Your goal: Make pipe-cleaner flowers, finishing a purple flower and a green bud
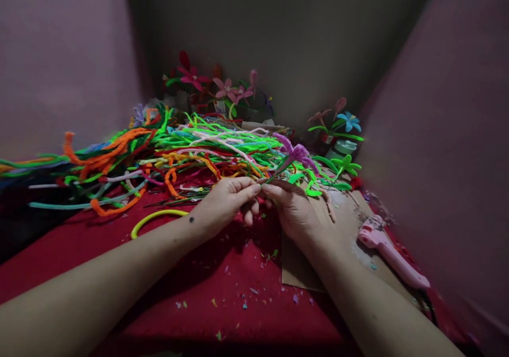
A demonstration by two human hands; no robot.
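A purple pipe-cleaner flower (pixel 297 153) on a thin green stem (pixel 274 175) tilts up and to the right above my hands. My left hand (pixel 234 195) pinches the lower end of the stem between thumb and forefinger, its other fingers curled. Close against it, my right hand (pixel 293 208) pinches the same stem with its thumb on top; most of its fingers are hidden beneath. Behind the flower lies a heap of pipe cleaners (pixel 222 145) in green, white, orange and red. Green pipe-cleaner leaf shapes (pixel 312 187) sit just beyond my right hand.
A brown board (pixel 302 267) rests on the red tablecloth (pixel 191 298), which is scattered with fuzz scraps. On the right lies a pink-handled tool (pixel 393 256). Finished flowers (pixel 225 89) stand at the back, others (pixel 349 121) by a pale green jar (pixel 344 147). A yellow loop (pixel 153 217) lies left.
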